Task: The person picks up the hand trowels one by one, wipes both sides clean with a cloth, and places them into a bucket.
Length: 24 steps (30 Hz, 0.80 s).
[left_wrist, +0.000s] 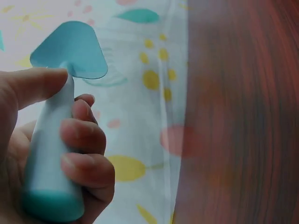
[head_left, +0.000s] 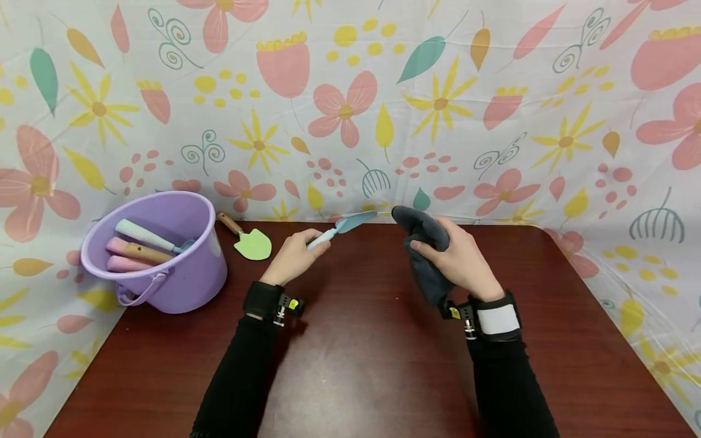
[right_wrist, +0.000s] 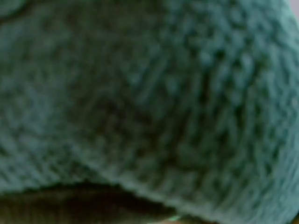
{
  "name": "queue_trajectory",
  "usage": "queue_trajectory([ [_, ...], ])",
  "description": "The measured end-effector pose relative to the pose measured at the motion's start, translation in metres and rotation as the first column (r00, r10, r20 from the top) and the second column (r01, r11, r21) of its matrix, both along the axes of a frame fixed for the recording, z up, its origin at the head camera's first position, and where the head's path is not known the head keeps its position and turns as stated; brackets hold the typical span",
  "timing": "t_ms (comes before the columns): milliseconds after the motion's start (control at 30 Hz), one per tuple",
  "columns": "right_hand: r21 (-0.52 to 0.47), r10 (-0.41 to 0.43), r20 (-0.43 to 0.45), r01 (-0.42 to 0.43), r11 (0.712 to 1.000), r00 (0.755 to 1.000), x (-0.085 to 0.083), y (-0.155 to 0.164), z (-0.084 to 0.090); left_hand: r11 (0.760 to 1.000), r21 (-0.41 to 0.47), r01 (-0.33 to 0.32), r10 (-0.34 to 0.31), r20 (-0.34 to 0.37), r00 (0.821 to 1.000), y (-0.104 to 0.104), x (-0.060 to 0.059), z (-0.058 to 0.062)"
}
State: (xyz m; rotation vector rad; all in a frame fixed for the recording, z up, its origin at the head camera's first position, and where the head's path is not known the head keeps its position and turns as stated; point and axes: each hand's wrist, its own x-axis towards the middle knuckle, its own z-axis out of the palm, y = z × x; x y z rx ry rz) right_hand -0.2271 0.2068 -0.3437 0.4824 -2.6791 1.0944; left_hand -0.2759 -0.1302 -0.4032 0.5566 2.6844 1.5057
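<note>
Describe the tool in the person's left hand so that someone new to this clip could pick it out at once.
Start at the dark red table and find the left hand, right of the purple bucket. It grips a small trowel by its pale blue handle, the blade pointing at the grey cloth in the right hand. Unlike the green trowel lying by the bucket, it is blue and held up.

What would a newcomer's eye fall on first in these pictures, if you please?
Probably the two hands above the middle of the dark red wooden table: the left hand grips a small light-blue plastic trowel, and the right hand holds a dark grey fuzzy cloth beside its blade. Next, the lilac plastic bucket of pastel tool handles at far left, with a green-bladed wooden-handled spade lying beside it.
</note>
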Motion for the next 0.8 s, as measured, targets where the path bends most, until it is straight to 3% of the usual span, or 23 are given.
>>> queue_trajectory([
  [133,-0.045,0.03,-0.047,-0.032,0.998,0.998,0.004,-0.021,0.006,0.995,0.098,0.011,-0.011,-0.004,1.0,0.007,0.006,0.002],
  [333,-0.087,0.059,-0.106,-0.068,0.994,0.993,0.006,-0.05,0.009,0.978,0.187,0.087,-0.087,-0.009,0.996,0.02,0.017,0.01],
  [567,-0.077,0.046,-0.19,-0.062,0.995,0.981,0.004,-0.077,0.008,0.949,0.272,0.159,-0.178,0.047,0.983,0.033,0.035,0.019],
  [667,-0.02,0.025,-0.215,-0.03,0.999,0.976,0.005,-0.087,0.007,0.954,0.262,0.145,-0.166,0.057,0.984,0.038,0.041,0.021],
  [800,0.042,-0.027,-0.203,0.036,0.998,0.979,0.007,-0.094,0.006,0.979,0.173,0.111,-0.112,-0.001,0.994,0.045,0.045,0.026],
])
